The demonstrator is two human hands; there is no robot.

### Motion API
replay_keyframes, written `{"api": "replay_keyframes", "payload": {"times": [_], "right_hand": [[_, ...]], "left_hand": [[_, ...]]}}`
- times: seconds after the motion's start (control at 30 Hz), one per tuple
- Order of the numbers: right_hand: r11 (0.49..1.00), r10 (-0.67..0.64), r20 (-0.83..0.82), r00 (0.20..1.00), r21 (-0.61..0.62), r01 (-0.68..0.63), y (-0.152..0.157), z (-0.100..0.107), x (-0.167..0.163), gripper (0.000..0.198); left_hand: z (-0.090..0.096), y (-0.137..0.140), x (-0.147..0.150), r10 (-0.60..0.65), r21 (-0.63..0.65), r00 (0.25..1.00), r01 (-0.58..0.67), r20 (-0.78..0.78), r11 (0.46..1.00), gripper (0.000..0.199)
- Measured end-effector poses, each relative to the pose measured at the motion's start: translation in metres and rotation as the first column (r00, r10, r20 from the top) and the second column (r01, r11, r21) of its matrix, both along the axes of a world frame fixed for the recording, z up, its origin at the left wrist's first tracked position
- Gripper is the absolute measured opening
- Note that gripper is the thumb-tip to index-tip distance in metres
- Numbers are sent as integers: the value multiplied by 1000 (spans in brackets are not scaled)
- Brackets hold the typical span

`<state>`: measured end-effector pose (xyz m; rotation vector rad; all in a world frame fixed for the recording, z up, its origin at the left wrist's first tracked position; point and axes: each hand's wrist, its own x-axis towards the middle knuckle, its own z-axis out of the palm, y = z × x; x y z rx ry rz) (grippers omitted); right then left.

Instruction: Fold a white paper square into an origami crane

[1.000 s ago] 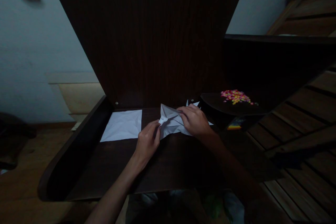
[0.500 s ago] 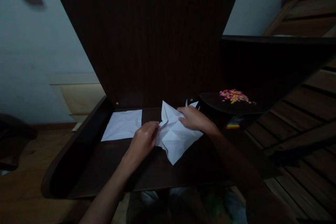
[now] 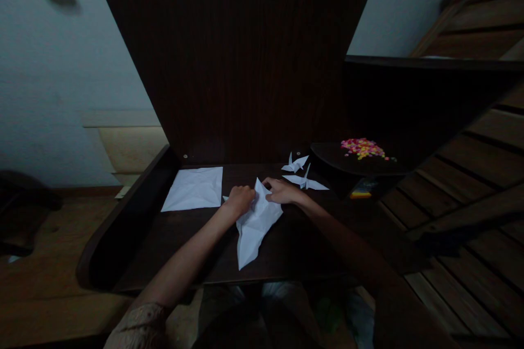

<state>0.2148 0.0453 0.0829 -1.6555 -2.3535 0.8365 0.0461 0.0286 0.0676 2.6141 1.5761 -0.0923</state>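
A creased sheet of white paper (image 3: pixel 257 223), partly folded, lies between my hands on the dark wooden desk. My left hand (image 3: pixel 240 200) is closed on its upper left part, knuckles up. On the upper right edge, my right hand (image 3: pixel 280 191) pinches the paper between thumb and fingers. One pointed corner rises between the two hands, and another points toward the desk's front edge. Just beyond my right hand sit two white paper cranes, a smaller one (image 3: pixel 295 163) behind a larger one (image 3: pixel 306 181) with spread wings.
To the left lies a flat, creased white paper square (image 3: pixel 194 189). A pile of small pink and yellow pieces (image 3: pixel 363 148) rests on a rounded dark shelf (image 3: pixel 327 154) at the right. The desk (image 3: pixel 172 253) has a raised left side and a tall back panel.
The sheet has come down and turned, its lower corner swinging left and nearer to me. Both hands have drawn closer together. The cranes, mostly hidden before, are now in plain sight.
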Motion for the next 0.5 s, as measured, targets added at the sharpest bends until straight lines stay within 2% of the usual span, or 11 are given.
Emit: {"api": "replay_keyframes", "payload": {"times": [0.17,0.33,0.5], "right_hand": [[999,-20,-54,998,-30,19,-1,-3,-4,54],[978,-72,-138,988,-204,43,2,-8,-4,64],[958,-67,-197,978,-286,8,6,-7,6,66]], "left_hand": [[-15,2,4,-22,-9,1000,22,-11,1000,19],[-23,7,-1,-50,-34,999,50,9,998,24],[-25,14,-12,-52,-38,998,54,39,998,28]]}}
